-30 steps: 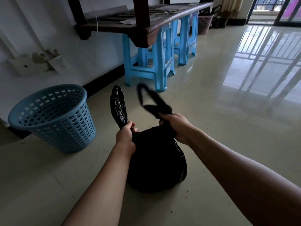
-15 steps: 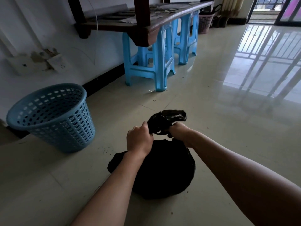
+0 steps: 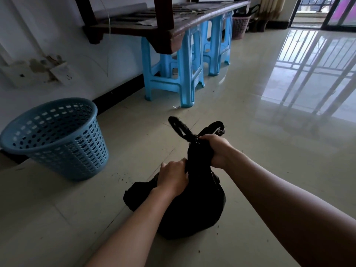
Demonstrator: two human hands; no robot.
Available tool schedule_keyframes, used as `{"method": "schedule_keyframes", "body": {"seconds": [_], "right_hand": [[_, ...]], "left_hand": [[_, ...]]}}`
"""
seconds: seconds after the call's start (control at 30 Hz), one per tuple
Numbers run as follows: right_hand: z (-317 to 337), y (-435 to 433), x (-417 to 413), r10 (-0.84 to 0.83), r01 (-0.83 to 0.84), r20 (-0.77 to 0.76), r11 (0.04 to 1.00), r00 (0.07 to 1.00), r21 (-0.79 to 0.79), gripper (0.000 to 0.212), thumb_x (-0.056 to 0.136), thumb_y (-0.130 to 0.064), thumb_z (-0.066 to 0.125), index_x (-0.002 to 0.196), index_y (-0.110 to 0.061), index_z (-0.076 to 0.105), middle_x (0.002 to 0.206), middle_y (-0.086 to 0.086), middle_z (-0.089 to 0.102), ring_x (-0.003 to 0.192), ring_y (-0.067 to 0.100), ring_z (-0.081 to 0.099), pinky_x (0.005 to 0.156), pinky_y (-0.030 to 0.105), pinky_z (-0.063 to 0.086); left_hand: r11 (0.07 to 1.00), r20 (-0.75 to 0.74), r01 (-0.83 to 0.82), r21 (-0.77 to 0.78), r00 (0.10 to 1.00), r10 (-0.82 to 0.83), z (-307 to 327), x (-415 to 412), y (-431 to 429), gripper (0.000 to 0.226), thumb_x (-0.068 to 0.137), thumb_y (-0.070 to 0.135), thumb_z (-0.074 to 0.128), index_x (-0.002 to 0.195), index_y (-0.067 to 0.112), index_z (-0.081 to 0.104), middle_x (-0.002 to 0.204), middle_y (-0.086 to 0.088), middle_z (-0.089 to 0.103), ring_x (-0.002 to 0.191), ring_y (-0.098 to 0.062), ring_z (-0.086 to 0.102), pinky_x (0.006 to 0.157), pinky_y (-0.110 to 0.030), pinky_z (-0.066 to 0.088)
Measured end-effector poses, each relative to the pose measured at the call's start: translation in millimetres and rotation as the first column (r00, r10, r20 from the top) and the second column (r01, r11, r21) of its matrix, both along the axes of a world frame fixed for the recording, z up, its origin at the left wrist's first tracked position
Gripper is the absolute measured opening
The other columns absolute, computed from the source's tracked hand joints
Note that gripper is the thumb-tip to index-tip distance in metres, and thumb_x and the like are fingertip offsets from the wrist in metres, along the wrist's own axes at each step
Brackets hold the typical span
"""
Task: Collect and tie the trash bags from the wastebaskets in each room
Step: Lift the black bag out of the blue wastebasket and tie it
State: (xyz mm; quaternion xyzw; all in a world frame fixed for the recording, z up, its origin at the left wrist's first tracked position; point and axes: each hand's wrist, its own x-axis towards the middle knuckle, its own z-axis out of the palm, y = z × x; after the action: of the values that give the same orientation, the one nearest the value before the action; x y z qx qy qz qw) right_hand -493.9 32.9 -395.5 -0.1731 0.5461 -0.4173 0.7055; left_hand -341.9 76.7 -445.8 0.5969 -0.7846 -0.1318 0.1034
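A full black trash bag (image 3: 194, 212) sits on the tiled floor in front of me. Its neck is gathered upward, and two handle loops stick out above my right hand. My right hand (image 3: 216, 151) is closed around the top of the neck, just below the loops. My left hand (image 3: 174, 178) grips the bag lower down, on the left side of the neck. A blue perforated wastebasket (image 3: 57, 139) stands to the left by the wall, with no bag visible inside it.
Blue plastic stools (image 3: 181, 74) stand under a dark wooden bench (image 3: 169, 31) along the left wall. A pink basket (image 3: 239, 26) sits far back near the curtain. Glossy tile floor (image 3: 289, 122) stretches to the right toward glass doors. Small debris specks lie around the bag.
A second ago each hand held one handle loop apart. The handles were then brought together, and now both loops stick up above my right fist while my left hand has dropped lower on the neck.
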Motion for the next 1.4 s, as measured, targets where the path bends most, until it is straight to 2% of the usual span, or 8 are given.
{"method": "schedule_keyframes", "body": {"seconds": [0.13,0.33,0.43,0.63,0.77,0.93,1.13,1.4], "right_hand": [[7,0,-13,0.126,-0.123,0.030,0.990,0.992,-0.072,0.018,0.090,-0.022,0.054,0.092,-0.008,0.064,0.071,0.008,0.062,0.058,0.020,0.059,0.055,0.029,0.049],[14,8,-11,0.513,-0.651,-0.497,0.745,0.700,-0.147,0.022,0.077,-0.017,0.079,0.087,0.001,0.071,0.077,0.009,0.070,0.066,0.017,0.065,0.063,0.025,0.054],[3,9,-5,0.409,-0.675,-0.706,0.726,0.578,-0.132,0.032,0.070,-0.013,0.085,0.092,0.003,0.069,0.094,0.017,0.069,0.084,0.023,0.063,0.090,0.039,0.051],[-13,6,-3,0.314,-0.692,-0.842,0.716,0.439,-0.093,0.027,0.067,-0.021,0.088,0.074,-0.015,0.063,0.072,-0.001,0.063,0.068,0.015,0.058,0.067,0.027,0.047],[-22,7,-6,-0.153,-0.503,-0.907,0.790,0.393,-0.352,0.018,0.078,-0.022,0.075,0.084,-0.012,0.061,0.076,0.006,0.068,0.071,0.028,0.062,0.063,0.034,0.050],[-25,5,-3,-0.293,-0.391,-0.840,0.783,0.456,-0.485,0.017,0.081,-0.011,0.067,0.081,-0.019,0.053,0.072,0.008,0.065,0.065,0.030,0.063,0.057,0.035,0.050],[-18,7,4,-0.122,-0.300,-0.708,0.846,0.696,-0.441,0.030,0.078,-0.033,0.079,0.068,-0.016,0.056,0.059,-0.001,0.063,0.041,0.012,0.056,0.043,0.023,0.043],[-9,11,13,-0.026,-0.113,-0.331,0.913,0.943,-0.392,0.044,0.103,-0.037,0.039,0.102,0.001,0.061,0.087,0.014,0.068,0.055,0.028,0.062,0.041,0.020,0.043]], "left_hand": [[0.831,-0.586,0.024,0.556,0.721,0.371,8,15,-10,0.011,0.082,-0.001,0.060,0.087,0.008,0.065,0.078,-0.009,0.067,0.069,-0.020,0.064,0.069,-0.027,0.049],[0.635,-0.667,0.208,0.744,0.197,0.718,22,37,-17,0.026,0.081,-0.005,0.058,0.105,-0.001,0.064,0.078,-0.019,0.065,0.054,-0.023,0.064,0.057,-0.028,0.056],[0.533,-0.579,0.236,0.813,0.224,0.784,27,42,-18,0.010,0.085,0.006,0.054,0.078,0.004,0.061,0.071,-0.012,0.062,0.057,-0.023,0.063,0.060,-0.029,0.054],[0.554,-0.570,0.154,0.818,0.344,0.746,22,43,-22,0.044,0.088,0.016,0.054,0.047,0.015,0.040,0.058,-0.007,0.037,0.039,-0.017,0.045,0.041,-0.019,0.039],[0.651,-0.638,0.160,0.742,0.468,0.612,19,38,-24,0.023,0.081,0.015,0.067,0.066,0.013,0.050,0.045,0.000,0.042,0.032,-0.012,0.039,0.037,-0.017,0.035],[0.705,-0.652,0.153,0.693,0.551,0.521,16,29,-27,0.033,0.061,0.022,0.085,0.073,0.013,0.056,0.052,-0.001,0.053,0.039,-0.013,0.049,0.042,-0.022,0.042],[0.792,-0.572,-0.241,0.561,0.579,0.581,8,26,-31,0.009,0.073,0.006,0.064,0.066,0.010,0.059,0.049,-0.006,0.059,0.048,-0.022,0.053,0.058,-0.030,0.043],[0.718,-0.715,0.069,0.693,-0.065,0.696,28,37,-29,0.008,0.078,0.012,0.069,0.070,0.012,0.066,0.077,-0.011,0.068,0.067,-0.018,0.062,0.059,-0.028,0.052]]}}
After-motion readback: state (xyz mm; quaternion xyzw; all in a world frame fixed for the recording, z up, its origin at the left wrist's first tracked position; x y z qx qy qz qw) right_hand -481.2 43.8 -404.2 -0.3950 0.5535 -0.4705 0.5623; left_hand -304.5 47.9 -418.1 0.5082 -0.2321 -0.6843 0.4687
